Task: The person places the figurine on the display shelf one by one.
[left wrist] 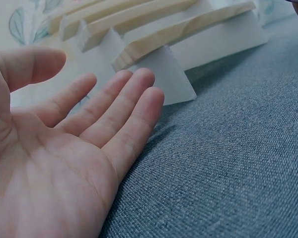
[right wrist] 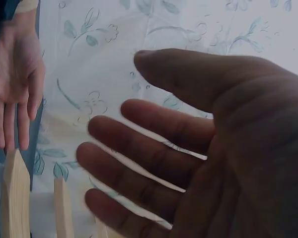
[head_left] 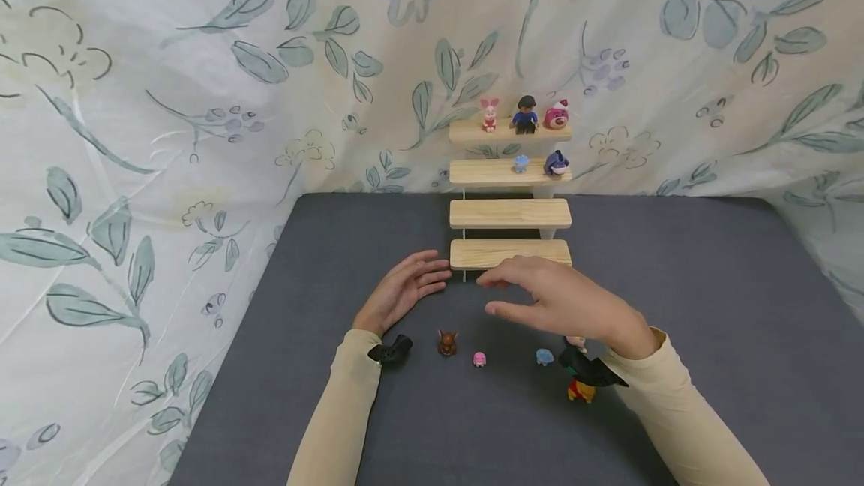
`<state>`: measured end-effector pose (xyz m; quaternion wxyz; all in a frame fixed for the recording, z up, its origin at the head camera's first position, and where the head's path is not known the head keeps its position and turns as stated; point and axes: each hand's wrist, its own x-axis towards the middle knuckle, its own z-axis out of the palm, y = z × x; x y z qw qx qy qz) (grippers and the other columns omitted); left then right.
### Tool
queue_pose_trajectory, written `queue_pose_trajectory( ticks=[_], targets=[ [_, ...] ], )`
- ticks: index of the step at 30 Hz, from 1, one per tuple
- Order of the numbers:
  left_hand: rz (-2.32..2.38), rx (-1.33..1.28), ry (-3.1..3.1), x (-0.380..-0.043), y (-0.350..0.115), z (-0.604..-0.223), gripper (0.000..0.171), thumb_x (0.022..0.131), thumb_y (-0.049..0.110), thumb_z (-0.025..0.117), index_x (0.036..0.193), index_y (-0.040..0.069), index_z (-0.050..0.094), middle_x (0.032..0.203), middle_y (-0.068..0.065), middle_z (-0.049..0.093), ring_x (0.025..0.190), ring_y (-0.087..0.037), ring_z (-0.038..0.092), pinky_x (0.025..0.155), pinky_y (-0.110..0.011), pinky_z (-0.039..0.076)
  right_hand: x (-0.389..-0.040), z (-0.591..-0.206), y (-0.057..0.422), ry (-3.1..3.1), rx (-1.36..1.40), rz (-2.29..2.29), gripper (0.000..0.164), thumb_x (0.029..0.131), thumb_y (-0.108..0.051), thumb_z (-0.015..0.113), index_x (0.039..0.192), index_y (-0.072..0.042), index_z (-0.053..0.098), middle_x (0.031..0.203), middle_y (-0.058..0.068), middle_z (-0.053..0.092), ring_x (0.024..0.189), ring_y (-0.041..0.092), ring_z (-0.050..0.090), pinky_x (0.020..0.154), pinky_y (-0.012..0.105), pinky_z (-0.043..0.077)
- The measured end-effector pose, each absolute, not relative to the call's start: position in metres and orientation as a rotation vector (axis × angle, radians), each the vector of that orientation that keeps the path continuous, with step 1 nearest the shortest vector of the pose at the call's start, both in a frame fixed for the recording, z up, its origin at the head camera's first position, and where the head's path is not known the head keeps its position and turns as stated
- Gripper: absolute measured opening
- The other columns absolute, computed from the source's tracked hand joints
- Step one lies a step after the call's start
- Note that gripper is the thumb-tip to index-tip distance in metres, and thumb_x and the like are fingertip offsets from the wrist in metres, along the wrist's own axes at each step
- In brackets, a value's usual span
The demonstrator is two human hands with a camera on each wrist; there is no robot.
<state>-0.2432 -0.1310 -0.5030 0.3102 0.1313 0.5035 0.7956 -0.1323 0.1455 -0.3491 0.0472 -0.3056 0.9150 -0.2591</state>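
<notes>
Head view, nearest you: your pale yellow sleeves [head_left: 337, 411] lie over the dark grey tabletop [head_left: 283, 321], a black strap [head_left: 391, 351] at each wrist. Ahead sit small figures: a red-and-yellow one [head_left: 581, 391], partly covered by your right strap, then, right to left, a blue one [head_left: 544, 356], a pink one [head_left: 479, 359] and a brown one [head_left: 447, 343]; a pale-faced one [head_left: 576, 342] shows partly behind your right wrist. Beyond them, your right hand [head_left: 553, 298] hovers before the stepped wooden stand [head_left: 511, 213], thumb well apart, fingers spread in the right wrist view. Your left hand [head_left: 405, 287] is just beside the left end of the stand's lowest step [head_left: 513, 252], thumb apart, fingers slightly bent with gaps at their tips; whether they touch it, you can't tell. Farther up, the third step [head_left: 482, 172] bears a light-blue figure [head_left: 520, 163] and a blue-grey one [head_left: 556, 163]; the top step [head_left: 466, 132] bears a pink-eared figure [head_left: 489, 115], a black-capped one [head_left: 525, 115] and a round magenta one [head_left: 556, 117]. Behind hangs the leaf-patterned cloth [head_left: 202, 133].
</notes>
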Motion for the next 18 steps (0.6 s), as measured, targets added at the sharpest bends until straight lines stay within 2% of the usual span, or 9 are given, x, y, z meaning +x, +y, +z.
queue_pose_trajectory(
  ticks=[6,9,13,18],
  targets=[
    [2.103,0.348,1.336,-0.244,-0.132,-0.503,0.056,0.111,0.023,0.042,0.157,-0.002,0.026,0.147,-0.017,0.049,0.128,-0.021,0.06,0.114,-0.039,0.048,-0.123,-0.355,0.135,2.79,-0.897,-0.731,0.047,0.098,-0.056,0.059,0.133,-0.026,0.065,0.128,-0.01,0.067,0.112,0.01,0.065,0.094,0.038,0.056],
    [2.102,0.347,1.346,-0.244,-0.133,-0.503,0.056,0.11,0.024,0.043,0.157,-0.002,0.026,0.148,-0.017,0.049,0.129,-0.022,0.059,0.114,-0.04,0.047,-0.121,-0.36,0.129,2.781,-0.932,-0.716,0.054,0.098,-0.059,0.057,0.141,-0.027,0.059,0.135,-0.009,0.063,0.116,0.012,0.064,0.096,0.04,0.056],
    [2.078,0.375,1.36,-0.244,-0.133,-0.504,0.056,0.111,0.024,0.04,0.158,-0.002,0.023,0.152,-0.02,0.046,0.132,-0.023,0.057,0.116,-0.041,0.045,-0.121,-0.368,0.124,2.752,-1.005,-0.72,0.06,0.098,-0.055,0.059,0.15,-0.028,0.049,0.142,-0.006,0.059,0.124,0.014,0.062,0.099,0.041,0.056],
    [2.066,0.389,1.37,-0.243,-0.132,-0.504,0.054,0.112,0.023,0.037,0.158,-0.001,0.023,0.154,-0.02,0.043,0.133,-0.022,0.056,0.115,-0.039,0.046,-0.12,-0.38,0.118,2.752,-1.061,-0.701,0.06,0.098,-0.049,0.064,0.152,-0.029,0.046,0.145,-0.005,0.056,0.126,0.014,0.06,0.099,0.041,0.055]
  ],
)
